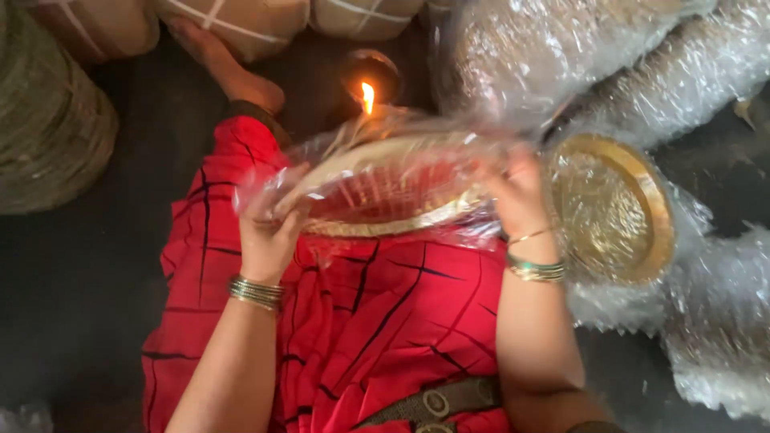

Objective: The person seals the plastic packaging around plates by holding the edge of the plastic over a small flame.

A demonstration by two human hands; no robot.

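My left hand [271,227] and my right hand [517,192] grip the two ends of a stack of gold-rimmed paper plates [385,188] inside a clear plastic wrap [353,148]. The stack hangs over my lap, which is covered in red cloth with black lines [377,313]. Just beyond the wrap burns a small flame [368,96] on a dark oil lamp [370,74]. Both wrists wear bangles.
A wrapped stack of gold plates [613,208] lies right of my right hand, with more plastic-wrapped stacks [561,48] behind and below it. Tied bundles [233,24] sit at the top. A green woven roll [44,128] is at the left. My foot [228,68] rests on the dark floor.
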